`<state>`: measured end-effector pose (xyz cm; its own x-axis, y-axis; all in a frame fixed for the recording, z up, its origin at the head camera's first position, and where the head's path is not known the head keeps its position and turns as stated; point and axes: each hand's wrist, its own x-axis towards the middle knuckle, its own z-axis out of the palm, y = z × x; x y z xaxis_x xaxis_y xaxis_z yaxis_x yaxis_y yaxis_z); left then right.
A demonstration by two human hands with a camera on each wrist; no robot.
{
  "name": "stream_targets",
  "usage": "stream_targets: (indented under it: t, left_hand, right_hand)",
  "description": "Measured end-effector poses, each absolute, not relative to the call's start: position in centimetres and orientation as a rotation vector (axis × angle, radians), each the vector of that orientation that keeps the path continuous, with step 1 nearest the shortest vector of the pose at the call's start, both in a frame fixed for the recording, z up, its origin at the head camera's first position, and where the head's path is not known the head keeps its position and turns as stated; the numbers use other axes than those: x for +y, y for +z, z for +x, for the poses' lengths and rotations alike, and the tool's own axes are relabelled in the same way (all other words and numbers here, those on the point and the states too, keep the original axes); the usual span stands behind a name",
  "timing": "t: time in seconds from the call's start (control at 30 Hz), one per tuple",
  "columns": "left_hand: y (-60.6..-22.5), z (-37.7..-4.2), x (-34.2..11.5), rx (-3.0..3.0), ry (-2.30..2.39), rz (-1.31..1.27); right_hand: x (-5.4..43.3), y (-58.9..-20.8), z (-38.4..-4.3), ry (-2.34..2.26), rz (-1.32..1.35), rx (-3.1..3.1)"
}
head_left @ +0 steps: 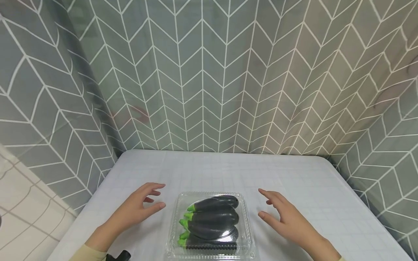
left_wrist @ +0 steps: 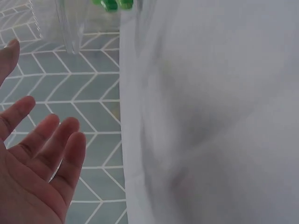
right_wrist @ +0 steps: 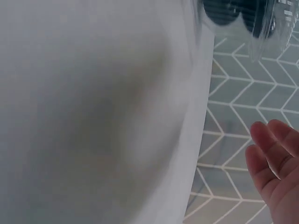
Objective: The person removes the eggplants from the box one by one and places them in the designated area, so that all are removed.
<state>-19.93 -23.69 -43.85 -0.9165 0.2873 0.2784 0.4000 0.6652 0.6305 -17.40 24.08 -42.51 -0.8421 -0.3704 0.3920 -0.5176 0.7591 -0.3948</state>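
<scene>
A clear plastic clamshell box (head_left: 247,232) lies on the table in the head view, its lid down over several dark eggplants (head_left: 213,217) with green stem ends on the left. To the left of the box, my left hand (head_left: 138,204) hovers with fingers apart, touching nothing. My right hand (head_left: 287,221) is held likewise on the other side, a gap between its fingertips and the box. The left wrist view shows the spread left fingers (left_wrist: 70,158) and, at the top, the box edge with green stems. At the right wrist view's top, dark eggplant ends show through plastic.
A white cloth (head_left: 209,170) covers the table. Grey curtains (head_left: 202,79) with a white chevron pattern hang behind and at both sides. A small black object (head_left: 122,256) is near the left wrist. Pale tiles (head_left: 29,203) show at the lower left.
</scene>
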Motion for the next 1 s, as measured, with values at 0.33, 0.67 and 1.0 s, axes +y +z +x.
stream_targets:
  t: [0.33, 0.67, 1.0]
  left_hand:
    - [-44.6, -16.6, -23.2, -2.575, -1.327, -0.647]
    - [-45.4, -14.9, -23.1, -2.496, -1.545, -0.801]
    - [-46.1, -14.3, -22.2, -2.365, -1.584, -1.207]
  right_hand:
    - [22.8, -43.4, -15.2, 0.832, 0.779, -2.673]
    - [23.0, -43.6, -14.1, 1.032, 0.939, -2.636]
    - [23.3, -44.3, -13.9, 1.150, 1.212, -2.547]
